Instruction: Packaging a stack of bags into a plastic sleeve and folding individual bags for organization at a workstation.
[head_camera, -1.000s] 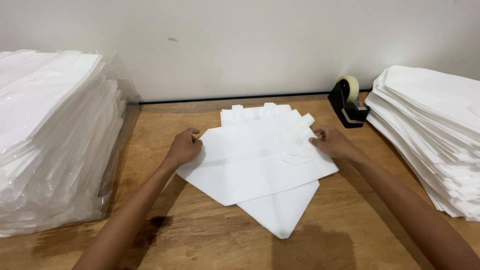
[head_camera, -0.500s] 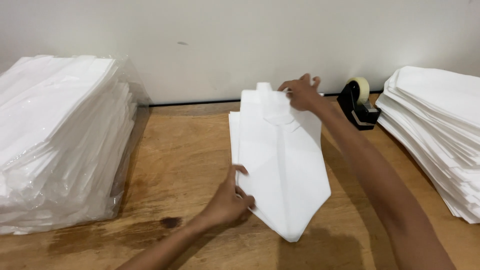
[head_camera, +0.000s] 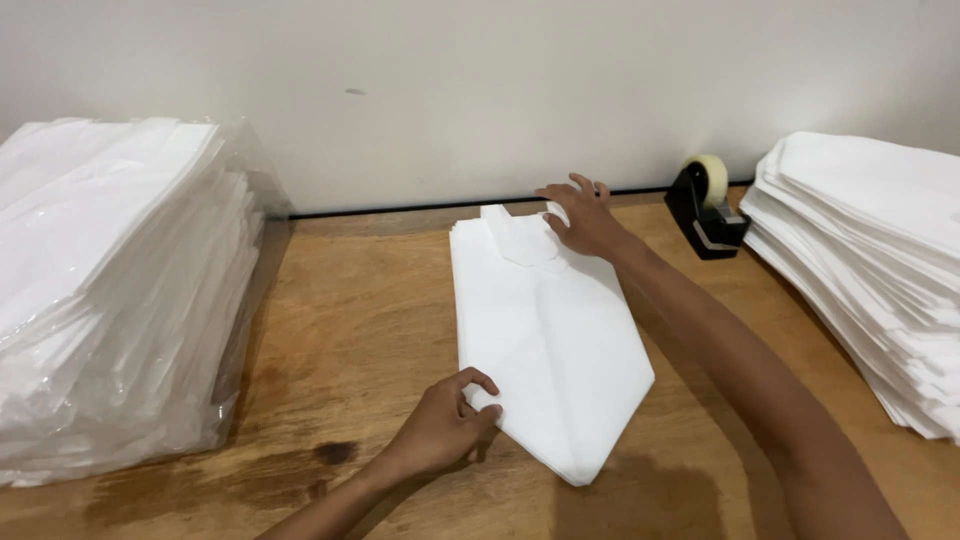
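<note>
White, folded flat and long, the paper piece (head_camera: 550, 340) lies in the middle of the wooden desk (head_camera: 360, 310), its narrow notched end toward twelve o'clock near the wall and its pointed tip toward six o'clock. A crease runs down its length.

The left hand (head_camera: 445, 425) sits at about seven o'clock from the piece's centre, fingers curled, pinching the lower left edge of the paper between thumb and fingertips. The right hand (head_camera: 582, 222) reaches out to about twelve o'clock, fingers spread and loose, palm pressing flat on the upper right corner of the piece beside the small folded flap; it grips nothing, only holds the paper down.

At nine o'clock, well apart from the piece, stands a tall stack of white sheets wrapped in clear plastic (head_camera: 110, 290), filling the left side of the desk. At three o'clock a second stack of folded white pieces (head_camera: 870, 270) slopes along the right edge, unwrapped. Between that stack and the right hand, at about one o'clock and close to the wall, sits a black tape dispenser (head_camera: 708, 208) with a pale roll on it.
</note>
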